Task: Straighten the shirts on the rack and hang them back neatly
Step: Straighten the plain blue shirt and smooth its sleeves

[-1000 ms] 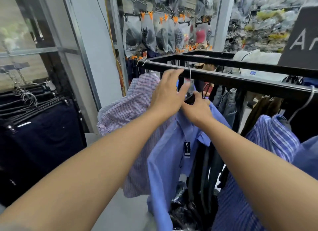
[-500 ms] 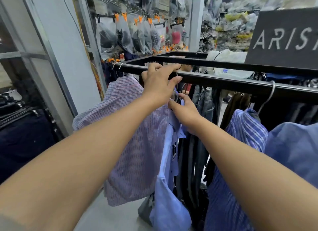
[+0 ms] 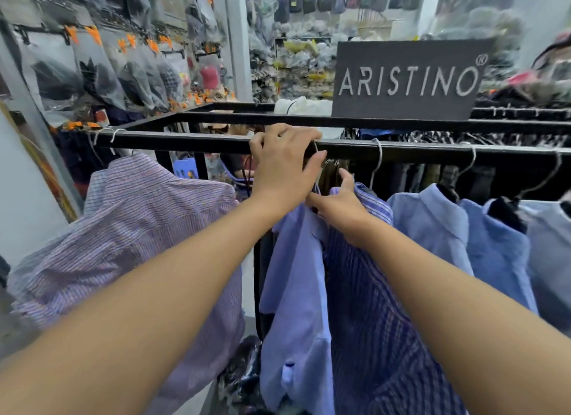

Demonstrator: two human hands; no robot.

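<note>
A crowded shop in even, bright light, where clear bags (image 3: 102,75) with orange clips hang along the left wall, a white pillar (image 3: 238,41) rises behind them, dark backpacks (image 3: 333,0) line the top, packed shelves (image 3: 296,65) fill the back, and a dark ARISTINO sign (image 3: 408,79) stands in the middle

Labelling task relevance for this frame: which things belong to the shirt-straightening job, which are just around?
Job: left hand gripping rack rail; right hand holding light-blue shirt; striped shirt; checked shirt.
Just around: ARISTINO sign; bagged goods on wall; backpacks; blue stool.
</note>
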